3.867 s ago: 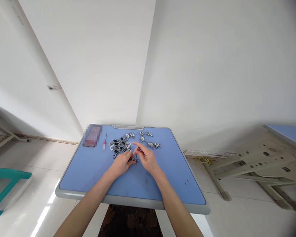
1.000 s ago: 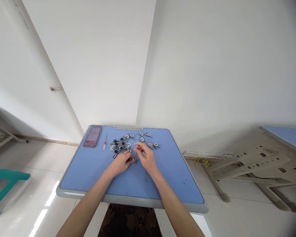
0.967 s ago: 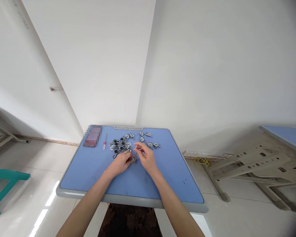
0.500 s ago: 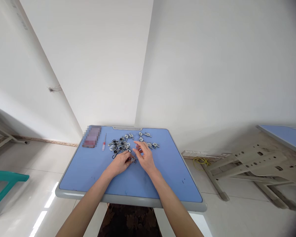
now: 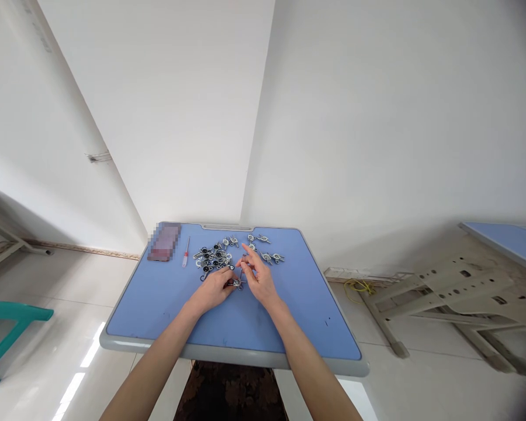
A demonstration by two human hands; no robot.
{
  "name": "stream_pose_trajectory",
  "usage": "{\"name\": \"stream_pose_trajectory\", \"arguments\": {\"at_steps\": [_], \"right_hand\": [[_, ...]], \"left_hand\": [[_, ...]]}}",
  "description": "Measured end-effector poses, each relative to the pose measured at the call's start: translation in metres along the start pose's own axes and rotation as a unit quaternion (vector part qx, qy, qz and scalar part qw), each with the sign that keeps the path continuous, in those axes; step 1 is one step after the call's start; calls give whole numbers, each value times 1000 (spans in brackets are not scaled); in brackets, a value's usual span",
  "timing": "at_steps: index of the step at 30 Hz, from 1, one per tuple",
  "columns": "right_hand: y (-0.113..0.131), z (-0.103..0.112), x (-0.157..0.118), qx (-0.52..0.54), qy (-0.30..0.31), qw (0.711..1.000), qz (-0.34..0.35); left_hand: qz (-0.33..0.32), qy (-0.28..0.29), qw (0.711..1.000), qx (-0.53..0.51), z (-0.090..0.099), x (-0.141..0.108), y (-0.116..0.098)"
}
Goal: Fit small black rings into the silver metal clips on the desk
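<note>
On the blue desk, my left hand [image 5: 214,288] grips a small metal part [image 5: 236,284] against the desktop. Just to the right, my right hand [image 5: 259,278] pinches a thin screwdriver [image 5: 242,270] standing roughly upright over that part, its index finger raised. Beyond my left hand lies a pile of metal parts with black round pieces [image 5: 213,257]. Several similar silver parts [image 5: 266,256] lie spread out behind my right hand.
A second screwdriver [image 5: 186,254] with a clear and red handle lies left of the pile. A blurred flat object [image 5: 164,242] is at the desk's back left corner. The blue desk [image 5: 307,327] has a grey rim, with a wall behind it.
My right hand's index finger has lifted and straightened, and the thin tool shows more clearly between its fingers. My left hand stays on the metal part.
</note>
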State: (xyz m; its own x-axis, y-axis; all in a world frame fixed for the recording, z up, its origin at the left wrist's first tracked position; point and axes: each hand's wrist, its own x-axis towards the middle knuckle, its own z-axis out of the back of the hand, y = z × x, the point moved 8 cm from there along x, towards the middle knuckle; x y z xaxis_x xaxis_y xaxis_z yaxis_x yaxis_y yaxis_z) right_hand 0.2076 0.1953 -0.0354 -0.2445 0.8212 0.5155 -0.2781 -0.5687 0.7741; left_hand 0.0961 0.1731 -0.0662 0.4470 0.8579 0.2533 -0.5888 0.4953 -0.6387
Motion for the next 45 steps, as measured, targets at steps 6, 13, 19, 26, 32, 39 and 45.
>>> {"name": "stream_pose_trajectory", "arguments": {"at_steps": [6, 13, 19, 26, 32, 39, 45], "right_hand": [[9, 6, -1, -48, -24, 998, 35], [6, 9, 2, -32, -48, 998, 30], [1, 7, 2, 11, -24, 1000, 3], [5, 0, 2, 37, 27, 999, 11], [14, 4, -1, -4, -13, 999, 41], [10, 11, 3, 6, -66, 997, 26], [4, 11, 3, 30, -41, 999, 5]], "left_hand": [[-1, -1, 1000, 7, 0, 0, 1], [1, -2, 1000, 10, -1, 0, 2], [-2, -1, 1000, 7, -2, 0, 2], [-6, 3, 1000, 4, -2, 0, 2], [-6, -3, 1000, 11, -2, 0, 3], [-6, 0, 1000, 15, -2, 0, 3], [-4, 3, 1000, 2, -2, 0, 1]]}}
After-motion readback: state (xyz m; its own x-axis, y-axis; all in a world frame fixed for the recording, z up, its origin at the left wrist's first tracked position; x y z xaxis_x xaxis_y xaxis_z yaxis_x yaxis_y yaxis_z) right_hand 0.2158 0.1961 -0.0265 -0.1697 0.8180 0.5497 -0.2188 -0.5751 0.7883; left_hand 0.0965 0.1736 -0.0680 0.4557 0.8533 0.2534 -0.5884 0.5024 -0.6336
